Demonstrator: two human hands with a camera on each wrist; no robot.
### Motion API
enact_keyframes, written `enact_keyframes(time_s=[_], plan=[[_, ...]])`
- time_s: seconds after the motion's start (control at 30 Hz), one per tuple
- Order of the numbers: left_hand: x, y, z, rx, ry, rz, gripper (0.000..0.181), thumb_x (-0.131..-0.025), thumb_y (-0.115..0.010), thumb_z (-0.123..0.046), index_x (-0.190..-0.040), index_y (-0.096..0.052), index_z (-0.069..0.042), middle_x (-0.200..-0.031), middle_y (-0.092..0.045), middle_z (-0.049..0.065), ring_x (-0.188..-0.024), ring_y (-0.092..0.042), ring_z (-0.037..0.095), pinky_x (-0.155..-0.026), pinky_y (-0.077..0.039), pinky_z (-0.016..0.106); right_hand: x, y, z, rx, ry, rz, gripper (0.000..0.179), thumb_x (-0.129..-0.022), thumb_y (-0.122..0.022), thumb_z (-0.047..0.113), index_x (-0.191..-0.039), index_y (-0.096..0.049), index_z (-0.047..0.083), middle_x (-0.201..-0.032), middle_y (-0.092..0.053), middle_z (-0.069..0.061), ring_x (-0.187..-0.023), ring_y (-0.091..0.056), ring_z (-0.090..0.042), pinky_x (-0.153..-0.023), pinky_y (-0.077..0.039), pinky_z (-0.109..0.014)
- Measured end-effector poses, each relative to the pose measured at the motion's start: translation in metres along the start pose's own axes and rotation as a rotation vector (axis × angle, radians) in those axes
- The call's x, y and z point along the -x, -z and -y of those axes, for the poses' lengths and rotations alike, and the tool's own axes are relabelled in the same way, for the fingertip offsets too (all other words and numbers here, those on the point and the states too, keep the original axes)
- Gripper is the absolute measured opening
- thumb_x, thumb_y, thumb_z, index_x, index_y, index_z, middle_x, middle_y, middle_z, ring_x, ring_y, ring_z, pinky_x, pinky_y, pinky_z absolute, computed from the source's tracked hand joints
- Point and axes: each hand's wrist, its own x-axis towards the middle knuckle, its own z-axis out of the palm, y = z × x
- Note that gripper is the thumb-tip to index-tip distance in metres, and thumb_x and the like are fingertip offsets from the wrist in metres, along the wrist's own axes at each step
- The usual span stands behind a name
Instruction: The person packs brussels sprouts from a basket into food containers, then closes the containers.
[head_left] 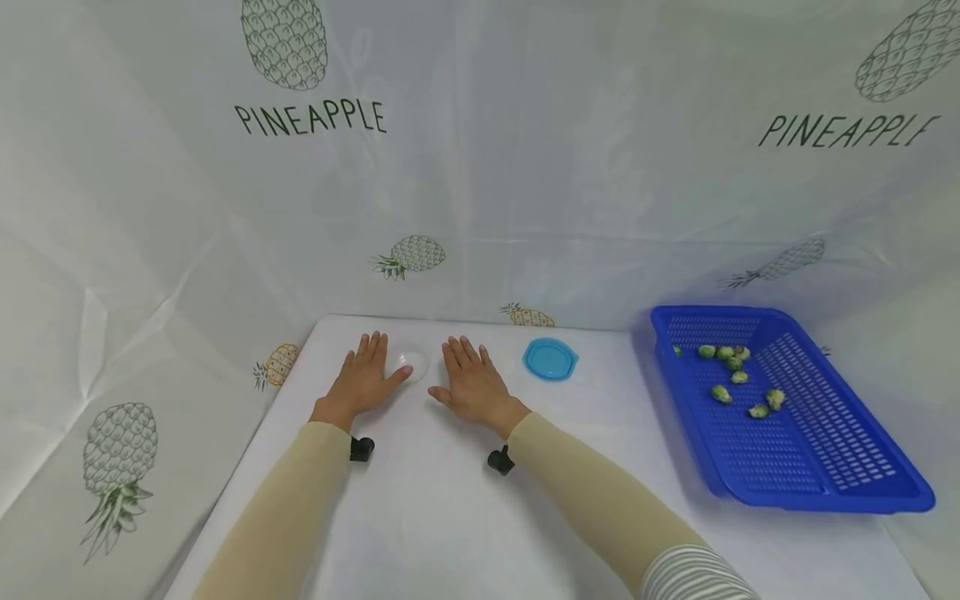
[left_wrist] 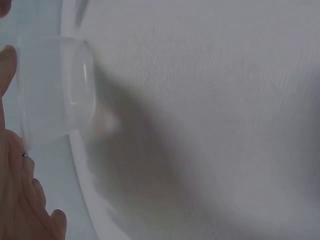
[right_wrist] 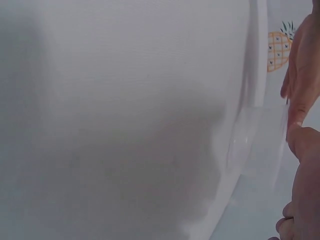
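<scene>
- Extending: straight fingers of the left hand, thumb overlapping the clear cup at 2 o'clock.
- Right hand: fingers straight, cup at 10 o'clock.
- Blue lid: right hand's 2 o'clock.
- Blue basket, bearing sprouts: 3 o'clock.

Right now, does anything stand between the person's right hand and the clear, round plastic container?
Nothing visible does. In the head view, only white tabletop shows between the right hand and the clear, round plastic container; the left hand partly overlaps it from the opposite side.
</scene>
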Motion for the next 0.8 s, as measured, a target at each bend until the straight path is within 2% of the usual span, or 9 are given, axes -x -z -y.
enact_keyframes(time_s=[0.33,0.67,0.8], plan=[[0.003,-0.008,-0.033,-0.024,-0.098,0.042,0.097,-0.106,-0.043,-0.065,-0.167,-0.011,0.002,-0.176,-0.006,0.020,-0.163,0.000,0.040,-0.133,-0.009,0.062,0.016,0.002,-0.015,-0.042,-0.023,-0.015,0.094,-0.105,-0.047,0.067,-0.169,-0.017,0.006,-0.177,-0.013,-0.011,-0.165,-0.008,-0.030,-0.135,-0.012,-0.055],[0.007,-0.024,-0.074,0.000,-0.225,0.108,0.086,-0.109,-0.043,-0.056,-0.169,-0.011,-0.003,-0.177,-0.007,0.017,-0.164,0.000,0.035,-0.135,-0.009,0.057,0.054,-0.001,-0.052,-0.094,-0.044,-0.037,0.101,-0.100,-0.057,0.068,-0.168,-0.021,0.002,-0.176,-0.017,-0.015,-0.164,-0.011,-0.032,-0.134,-0.014,-0.058],[0.010,-0.030,-0.094,0.004,-0.277,0.134,0.087,-0.108,-0.044,-0.059,-0.169,-0.012,-0.005,-0.177,-0.008,0.014,-0.165,0.000,0.033,-0.135,-0.010,0.055,0.071,-0.001,-0.065,-0.098,-0.047,-0.020,0.107,-0.097,-0.060,0.070,-0.168,-0.018,0.003,-0.176,-0.016,-0.014,-0.164,-0.010,-0.032,-0.134,-0.014,-0.057]])
